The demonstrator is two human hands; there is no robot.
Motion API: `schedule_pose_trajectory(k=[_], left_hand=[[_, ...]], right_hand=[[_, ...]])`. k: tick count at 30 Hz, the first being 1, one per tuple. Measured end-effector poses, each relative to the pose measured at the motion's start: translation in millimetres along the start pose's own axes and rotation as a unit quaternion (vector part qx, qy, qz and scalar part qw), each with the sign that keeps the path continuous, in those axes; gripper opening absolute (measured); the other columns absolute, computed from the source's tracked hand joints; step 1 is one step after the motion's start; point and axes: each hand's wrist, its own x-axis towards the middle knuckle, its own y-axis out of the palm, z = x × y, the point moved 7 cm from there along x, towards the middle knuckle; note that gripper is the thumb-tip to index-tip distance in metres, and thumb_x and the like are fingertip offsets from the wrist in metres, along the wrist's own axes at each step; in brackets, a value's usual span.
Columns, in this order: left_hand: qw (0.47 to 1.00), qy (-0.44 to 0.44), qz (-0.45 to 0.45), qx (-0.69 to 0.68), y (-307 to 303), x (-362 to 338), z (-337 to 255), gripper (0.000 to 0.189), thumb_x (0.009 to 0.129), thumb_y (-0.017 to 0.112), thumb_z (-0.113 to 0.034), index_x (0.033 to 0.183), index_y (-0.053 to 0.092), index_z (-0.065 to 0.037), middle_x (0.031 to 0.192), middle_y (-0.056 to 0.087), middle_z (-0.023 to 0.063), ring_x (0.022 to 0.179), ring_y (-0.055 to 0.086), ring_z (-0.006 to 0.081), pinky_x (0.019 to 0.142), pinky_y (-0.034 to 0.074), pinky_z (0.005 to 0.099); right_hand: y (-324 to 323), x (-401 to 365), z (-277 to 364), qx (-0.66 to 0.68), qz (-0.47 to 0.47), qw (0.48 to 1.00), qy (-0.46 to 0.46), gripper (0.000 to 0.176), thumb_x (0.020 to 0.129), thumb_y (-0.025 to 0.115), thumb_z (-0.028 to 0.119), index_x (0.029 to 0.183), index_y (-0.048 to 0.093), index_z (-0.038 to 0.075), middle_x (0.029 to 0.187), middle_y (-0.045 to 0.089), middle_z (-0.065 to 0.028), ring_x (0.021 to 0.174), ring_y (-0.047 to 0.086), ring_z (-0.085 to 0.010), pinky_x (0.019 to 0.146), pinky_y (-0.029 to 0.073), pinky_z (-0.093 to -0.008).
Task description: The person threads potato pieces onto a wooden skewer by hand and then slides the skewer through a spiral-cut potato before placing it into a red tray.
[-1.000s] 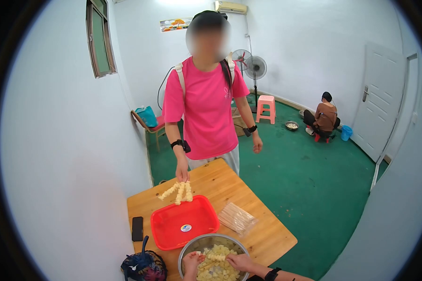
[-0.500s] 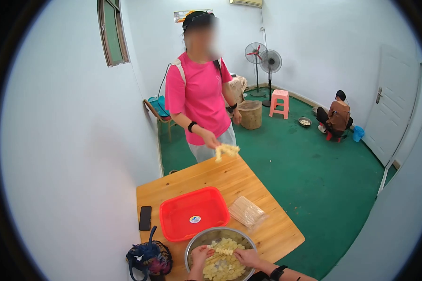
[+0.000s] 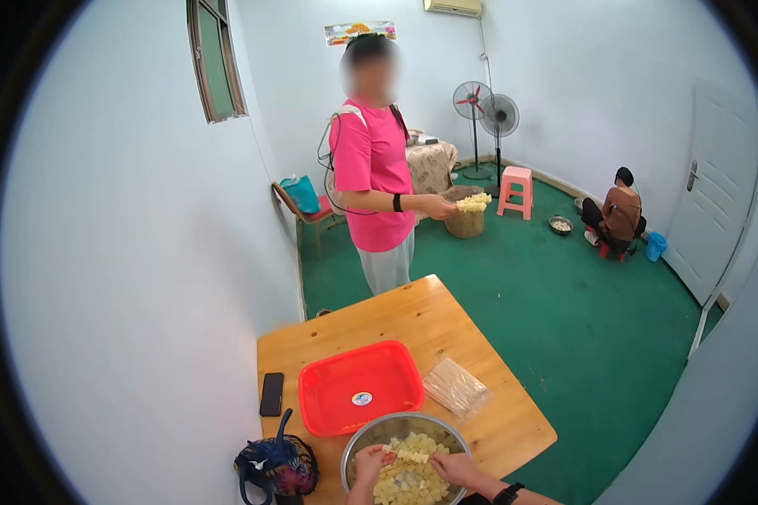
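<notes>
Over the steel bowl [image 3: 358, 438], my left hand [image 3: 370, 462] pinches one end of a skewer of pale yellow chunks [image 3: 412, 456]. At the other end of this skewer are the closed fingers of my right hand [image 3: 452, 468]. Loose pale yellow chunks [image 3: 408, 488], possibly potato, fill the bowl beneath both hands. Just beyond the bowl lies a red plastic basin [image 3: 337, 387] with a round sticker inside. A clear packet of wooden skewers [image 3: 456, 387] rests to its right.
A phone [image 3: 271, 394] and dark patterned bag [image 3: 276, 467] lie on the left of the wooden table [image 3: 497, 438]. Behind it stands a person in pink [image 3: 379, 160] holding loaded skewers [image 3: 473, 203]. Another person [image 3: 621, 215] sits low near the door [image 3: 703, 194]. A pink stool [image 3: 515, 192] stands behind.
The person in pink has turned rightward and drawn back from the table, carrying the loaded skewers. My view has shifted slightly. Both my hands stay on their skewer above the bowl.
</notes>
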Motion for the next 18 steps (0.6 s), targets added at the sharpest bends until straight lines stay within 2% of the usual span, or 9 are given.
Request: schedule_pose_trajectory(k=[5,7,8,10,12,13,15,18], left_hand=[[1.0,0.001,0.0,0.024,-4,6,4,0.018,0.082,0.05,0.0,0.097,0.052,0.008,0.082,0.062,0.0167,0.073,0.064,0.0244,0.066,0.054,0.033],[0.999,0.042,-0.01,0.012,-7,3,3,0.019,0.08,0.052,0.0,0.097,0.054,0.008,0.08,0.062,0.0162,0.071,0.064,0.0238,0.064,0.054,0.0323],[0.998,0.055,-0.025,-0.008,-9,3,1,0.019,0.08,0.053,0.0,0.097,0.055,0.008,0.079,0.062,0.0161,0.069,0.064,0.0235,0.061,0.054,0.0316],[0.996,0.076,-0.002,0.048,-1,-9,-16,0.019,0.079,0.054,-0.001,0.096,0.057,0.007,0.08,0.063,0.0155,0.069,0.064,0.022,0.062,0.054,0.0305],[0.996,0.067,-0.023,0.053,-21,-20,3,0.02,0.079,0.054,-0.001,0.097,0.057,0.007,0.08,0.063,0.0151,0.068,0.064,0.0213,0.061,0.054,0.0297],[0.995,0.09,-0.015,0.042,-14,-1,-4,0.02,0.079,0.054,-0.001,0.097,0.057,0.007,0.079,0.063,0.015,0.068,0.064,0.021,0.061,0.054,0.0293],[0.996,0.054,-0.026,0.072,-15,10,6,0.02,0.08,0.055,-0.002,0.097,0.057,0.007,0.08,0.063,0.0156,0.066,0.064,0.0219,0.058,0.054,0.0295],[0.987,0.107,-0.046,0.114,-14,31,13,0.016,0.081,0.055,-0.004,0.092,0.059,0.007,0.076,0.064,0.0136,0.066,0.065,0.0197,0.056,0.053,0.0293]], right_hand=[[18,-1,-18,0.022,0.003,1.0,0.021,0.02,0.084,0.051,0.029,0.083,0.058,0.011,0.063,0.058,-0.0166,0.055,0.056,-0.0353,0.05,0.045,-0.0448],[11,0,-8,-0.014,0.053,0.997,0.051,0.023,0.085,0.048,0.032,0.083,0.058,0.011,0.065,0.058,-0.0177,0.056,0.057,-0.0359,0.051,0.045,-0.0454],[10,3,-6,-0.007,0.049,0.998,0.046,0.025,0.085,0.047,0.033,0.083,0.057,0.01,0.065,0.058,-0.018,0.056,0.057,-0.0364,0.051,0.044,-0.0454],[18,-20,-6,0.014,0.058,0.996,0.058,0.026,0.085,0.046,0.034,0.082,0.056,0.01,0.064,0.058,-0.0173,0.055,0.056,-0.0364,0.049,0.044,-0.0454],[17,-1,-11,0.015,0.041,0.998,0.05,0.026,0.085,0.045,0.036,0.082,0.054,0.011,0.061,0.058,-0.0154,0.053,0.056,-0.0352,0.047,0.044,-0.0454],[18,-1,-8,-0.028,0.089,0.991,0.097,0.025,0.085,0.046,0.033,0.083,0.057,0.011,0.065,0.058,-0.0168,0.057,0.057,-0.0358,0.05,0.044,-0.0454],[13,1,-5,-0.021,0.049,0.997,0.053,0.024,0.085,0.047,0.033,0.083,0.058,0.012,0.064,0.058,-0.0156,0.057,0.057,-0.0345,0.05,0.044,-0.0447],[12,5,-10,0.004,0.016,1.0,0.016,0.024,0.086,0.045,0.036,0.087,0.057,0.015,0.062,0.058,-0.0144,0.055,0.057,-0.0345,0.05,0.044,-0.0462]])
